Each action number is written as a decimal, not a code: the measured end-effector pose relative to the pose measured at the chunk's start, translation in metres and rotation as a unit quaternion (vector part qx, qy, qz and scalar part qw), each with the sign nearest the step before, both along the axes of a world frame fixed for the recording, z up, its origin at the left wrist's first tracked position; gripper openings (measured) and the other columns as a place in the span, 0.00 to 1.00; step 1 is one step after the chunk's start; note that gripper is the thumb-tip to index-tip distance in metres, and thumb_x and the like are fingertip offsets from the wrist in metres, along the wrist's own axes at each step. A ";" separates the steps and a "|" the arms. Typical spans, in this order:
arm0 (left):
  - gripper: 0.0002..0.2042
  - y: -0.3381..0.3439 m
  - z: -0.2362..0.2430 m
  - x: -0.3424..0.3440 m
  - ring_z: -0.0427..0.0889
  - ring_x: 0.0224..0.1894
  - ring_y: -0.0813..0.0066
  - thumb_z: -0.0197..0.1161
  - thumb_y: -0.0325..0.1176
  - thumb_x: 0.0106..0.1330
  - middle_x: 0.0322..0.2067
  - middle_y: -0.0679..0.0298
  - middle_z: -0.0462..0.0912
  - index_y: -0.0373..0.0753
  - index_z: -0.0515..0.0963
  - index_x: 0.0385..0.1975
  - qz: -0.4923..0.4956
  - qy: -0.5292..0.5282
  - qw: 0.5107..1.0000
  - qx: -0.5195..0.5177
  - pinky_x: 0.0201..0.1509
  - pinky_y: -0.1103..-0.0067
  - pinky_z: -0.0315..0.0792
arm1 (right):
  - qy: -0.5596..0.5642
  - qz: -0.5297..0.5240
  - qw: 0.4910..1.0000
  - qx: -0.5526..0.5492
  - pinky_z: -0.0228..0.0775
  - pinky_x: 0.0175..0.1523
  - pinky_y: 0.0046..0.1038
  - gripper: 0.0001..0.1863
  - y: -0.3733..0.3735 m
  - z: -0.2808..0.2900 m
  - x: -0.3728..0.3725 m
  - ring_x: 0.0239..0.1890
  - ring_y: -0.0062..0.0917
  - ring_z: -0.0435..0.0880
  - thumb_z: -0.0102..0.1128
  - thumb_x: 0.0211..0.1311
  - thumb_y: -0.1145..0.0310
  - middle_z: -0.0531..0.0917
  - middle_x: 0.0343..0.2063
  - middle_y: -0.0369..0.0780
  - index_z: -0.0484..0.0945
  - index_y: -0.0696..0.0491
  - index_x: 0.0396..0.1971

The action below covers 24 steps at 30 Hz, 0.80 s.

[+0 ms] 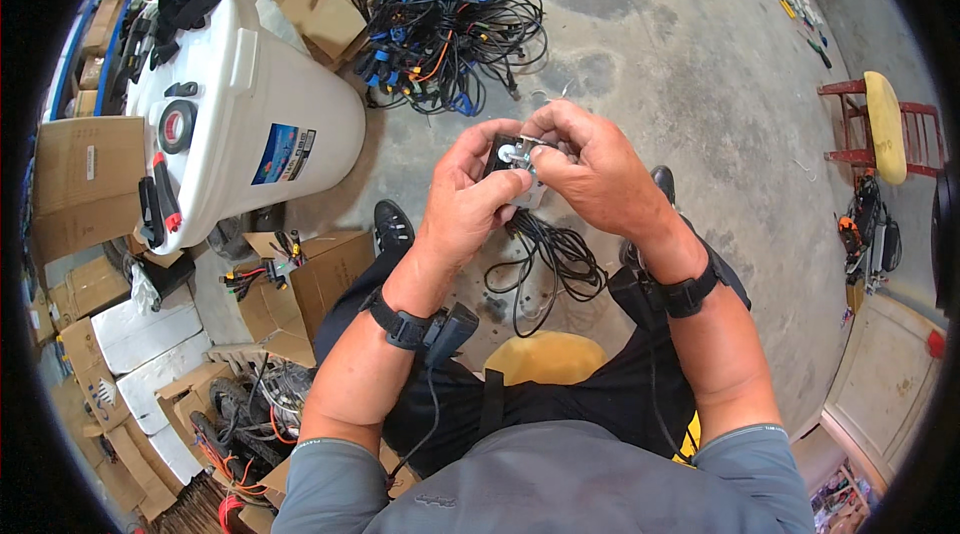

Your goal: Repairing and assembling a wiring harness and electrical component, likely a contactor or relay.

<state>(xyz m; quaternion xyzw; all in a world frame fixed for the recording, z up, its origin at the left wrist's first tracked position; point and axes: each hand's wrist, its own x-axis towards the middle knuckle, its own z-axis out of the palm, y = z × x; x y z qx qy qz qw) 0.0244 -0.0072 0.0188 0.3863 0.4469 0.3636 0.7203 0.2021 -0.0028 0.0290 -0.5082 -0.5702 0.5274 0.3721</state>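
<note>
In front of my lap, both hands meet over a small black and silver part (507, 151) with a white round piece on it; I cannot make out its exact kind. My left hand (462, 189) is closed round its left and lower side, thumb on the face. My right hand (595, 172) pinches at the metal upper right of the same part, and its fingers hide much of that side. Just below the hands lies a coil of black cable (560, 269); whether it joins the part is hidden.
Ahead on the concrete floor is a heap of black and blue cables (440, 29). To the left stands a large white bucket (310, 99) with a tape roll (177, 126) on top. Cardboard boxes (88, 174) crowd the left. A red stool with a yellow seat (884, 124) stands right.
</note>
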 end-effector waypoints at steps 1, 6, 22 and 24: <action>0.23 0.000 0.001 0.000 0.71 0.26 0.88 0.60 0.25 0.59 0.36 0.68 0.78 0.35 0.70 0.57 0.001 0.001 1.000 0.001 0.20 0.89 0.62 | 0.014 -0.004 1.000 -0.014 0.69 0.34 0.25 0.11 0.000 0.000 0.000 0.29 0.16 0.74 0.56 0.58 0.71 0.79 0.26 0.36 0.77 0.62 0.38; 0.27 0.004 0.008 0.003 0.70 0.24 0.88 0.60 0.22 0.56 0.36 0.66 0.76 0.33 0.67 0.60 0.032 -0.066 0.996 -0.041 0.20 0.89 0.61 | 0.070 -0.006 0.998 0.007 0.70 0.35 0.23 0.14 -0.002 -0.010 -0.001 0.30 0.15 0.74 0.58 0.60 0.70 0.79 0.29 0.35 0.77 0.62 0.43; 0.30 0.001 0.002 0.002 0.68 0.23 0.86 0.59 0.21 0.54 0.37 0.64 0.75 0.32 0.64 0.62 -0.001 -0.069 0.997 0.032 0.20 0.87 0.59 | 0.090 0.005 0.996 -0.005 0.70 0.35 0.21 0.13 -0.001 0.000 -0.001 0.31 0.14 0.73 0.60 0.56 0.75 0.77 0.31 0.35 0.74 0.61 0.41; 0.30 0.000 0.003 0.005 0.68 0.23 0.86 0.60 0.21 0.54 0.37 0.64 0.75 0.32 0.64 0.61 0.005 -0.061 0.997 0.038 0.21 0.87 0.60 | 0.100 0.000 0.995 -0.010 0.69 0.36 0.21 0.12 -0.001 -0.004 -0.002 0.32 0.15 0.72 0.58 0.55 0.75 0.76 0.30 0.36 0.74 0.61 0.40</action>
